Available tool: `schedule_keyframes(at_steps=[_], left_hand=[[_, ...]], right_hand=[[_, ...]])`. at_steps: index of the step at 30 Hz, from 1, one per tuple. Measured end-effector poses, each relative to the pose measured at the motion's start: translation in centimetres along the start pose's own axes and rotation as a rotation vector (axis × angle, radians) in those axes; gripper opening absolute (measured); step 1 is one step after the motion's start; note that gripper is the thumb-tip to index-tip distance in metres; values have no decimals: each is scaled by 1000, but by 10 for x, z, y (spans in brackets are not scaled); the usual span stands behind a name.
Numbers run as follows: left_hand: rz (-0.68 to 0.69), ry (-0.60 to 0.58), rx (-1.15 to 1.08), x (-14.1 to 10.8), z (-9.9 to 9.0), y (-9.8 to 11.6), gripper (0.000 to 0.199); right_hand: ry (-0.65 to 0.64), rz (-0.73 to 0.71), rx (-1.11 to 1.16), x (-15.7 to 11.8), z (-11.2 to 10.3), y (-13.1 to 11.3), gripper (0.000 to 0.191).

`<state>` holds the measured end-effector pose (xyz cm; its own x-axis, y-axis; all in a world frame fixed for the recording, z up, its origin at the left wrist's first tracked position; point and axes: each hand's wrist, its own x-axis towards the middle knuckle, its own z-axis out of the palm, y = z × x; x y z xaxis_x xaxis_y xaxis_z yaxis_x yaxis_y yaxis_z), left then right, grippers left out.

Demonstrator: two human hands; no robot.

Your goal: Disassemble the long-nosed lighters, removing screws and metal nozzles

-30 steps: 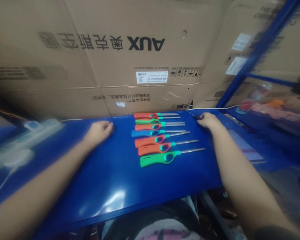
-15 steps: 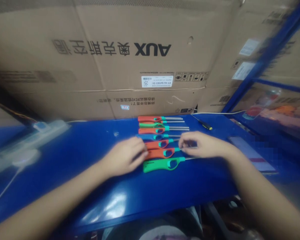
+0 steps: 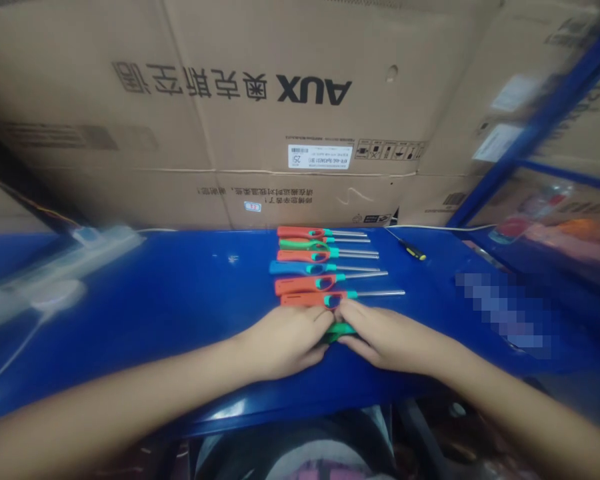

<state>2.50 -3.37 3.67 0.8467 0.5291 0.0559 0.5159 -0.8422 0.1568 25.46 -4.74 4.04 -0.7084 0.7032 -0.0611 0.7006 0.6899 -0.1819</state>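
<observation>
Several long-necked lighters lie in a column on the blue table, metal tubes pointing right. The nearest green lighter point(image 3: 341, 329) is mostly covered by my hands. My left hand point(image 3: 290, 340) is closed round its left part, and my right hand point(image 3: 380, 333) grips it from the right with thumb and fingers. Just beyond my fingers is an orange lighter point(image 3: 305, 300); behind it come another orange one point(image 3: 305, 285), a blue one point(image 3: 293, 268) and more orange and green ones.
A large cardboard box point(image 3: 255, 133) stands behind the table point(image 3: 180, 287). To the right lies a black and yellow screwdriver point(image 3: 413, 250). A white power strip point(image 3: 105, 250) with a cable is at the left. A blue post point(image 3: 545, 120) rises at the right.
Both hands have moved nearer to me and toward each other, and now hold the green lighter. The orange lighters that my left hand partly covered are now in plain view.
</observation>
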Motion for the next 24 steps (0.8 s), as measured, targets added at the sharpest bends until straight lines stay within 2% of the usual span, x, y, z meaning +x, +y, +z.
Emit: schedule_keyframes(at_steps=[3, 6, 10, 13, 18, 21, 24], left_hand=[[-100, -75, -50, -1, -8, 5, 18], [-186, -160, -85, -5, -16, 6, 24], [-179, -213, -72, -22, -18, -6, 25], [-200, -193, -20, -37, -14, -17, 22], [-205, -135, 7, -41, -7, -20, 24], [-203, -51, 20, -34, -4, -16, 24], [-151, 13, 30, -29, 1, -15, 28]], right_hand=[[-79, -37, -60, 6, -6, -7, 26], [-93, -66, -109, 11, -5, -10, 29], [-78, -84, -104, 7, 4, -3, 30], [-49, -27, -117, 0, 9, 10, 33], [22, -76, -78, -6, 2, 19, 36], [167, -67, 21, -2, -3, 21, 32], [299, 36, 64, 5, -3, 32, 20]])
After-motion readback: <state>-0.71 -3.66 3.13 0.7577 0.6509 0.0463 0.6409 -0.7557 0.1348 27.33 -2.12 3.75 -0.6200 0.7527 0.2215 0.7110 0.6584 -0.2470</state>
